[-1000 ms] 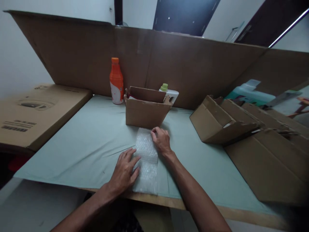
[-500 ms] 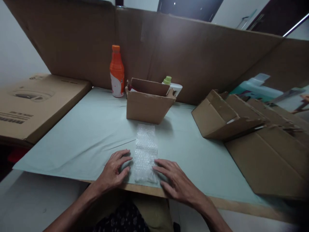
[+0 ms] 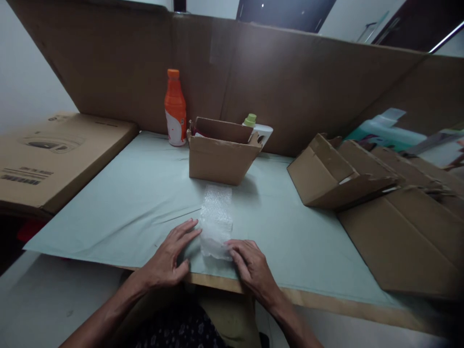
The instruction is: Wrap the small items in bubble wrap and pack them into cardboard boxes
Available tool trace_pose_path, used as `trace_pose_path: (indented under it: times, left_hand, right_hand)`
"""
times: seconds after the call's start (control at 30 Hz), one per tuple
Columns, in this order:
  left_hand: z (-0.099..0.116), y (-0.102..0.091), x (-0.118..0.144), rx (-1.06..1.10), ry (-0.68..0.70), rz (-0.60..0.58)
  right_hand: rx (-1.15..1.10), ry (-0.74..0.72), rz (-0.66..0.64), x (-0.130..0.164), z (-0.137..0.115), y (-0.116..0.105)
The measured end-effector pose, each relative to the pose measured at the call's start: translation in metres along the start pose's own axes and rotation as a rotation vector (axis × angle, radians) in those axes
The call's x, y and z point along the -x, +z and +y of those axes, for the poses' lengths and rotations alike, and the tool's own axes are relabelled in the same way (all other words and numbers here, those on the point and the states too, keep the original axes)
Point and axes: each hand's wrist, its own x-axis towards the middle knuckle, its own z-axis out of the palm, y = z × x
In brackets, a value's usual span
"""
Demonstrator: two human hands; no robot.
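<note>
bubble wrap (image 3: 216,220): clear plastic, bumpy, faintly glossy
table cover (image 3: 119,203): pale green, matt, creased, possibly paper
small box (image 3: 219,159): brown cardboard, matt, torn edges
bottle (image 3: 175,116): orange plastic, glossy
table edge (image 3: 326,304): bare wood

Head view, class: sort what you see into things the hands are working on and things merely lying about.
In hand: bubble wrap strip, left hand beside it, right hand at its near end.

Lying about: open small box, orange bottle, green-capped bottle, flattened cartons, big printed carton.
</note>
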Motion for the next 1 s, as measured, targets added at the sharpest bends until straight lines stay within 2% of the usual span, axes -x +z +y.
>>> trace_pose_path:
  times: [0.1, 0.23, 0.33, 0.4, 0.47, 0.57, 0.73, 0.87, 1.0]
  left_hand:
    - [0.009, 0.005, -0.007, -0.005, 0.062, -0.059]
    - [0.015, 0.017, -0.017, 0.059, 0.027, 0.071]
    - [0.016, 0.024, -0.019, 0.090, -0.033, 0.135]
    - [0.016, 0.026, -0.016, 0.088, -0.095, 0.167]
    - [0.017, 0.026, -0.012, 0.075, -0.173, 0.185]
    - [0.018, 0.026, -0.010, 0.031, -0.288, 0.169]
    - [0.014, 0.030, -0.022, 0.017, -0.439, 0.219]
    - [0.008, 0.036, -0.027, -0.069, -0.424, 0.243]
    - [0.003, 0.043, -0.026, -0.158, -0.328, 0.256]
  right_hand:
    - [-0.159, 0.157, -0.067, -0.007, -0.006, -0.010]
    - [-0.369, 0.280, -0.195, -0.008, -0.006, -0.022]
    - [-0.531, 0.261, -0.240, 0.002, -0.002, -0.025]
    - [-0.557, 0.241, -0.249, 0.010, 0.001, -0.021]
    - [-0.494, 0.270, -0.210, 0.014, 0.002, -0.010]
    - [-0.393, 0.320, -0.080, 0.010, 0.002, 0.011]
    - [-0.269, 0.356, 0.092, -0.002, 0.002, 0.033]
    - [-0.173, 0.335, 0.184, 0.005, 0.001, 0.032]
    - [0.112, 0.113, 0.284, 0.016, -0.010, 0.023]
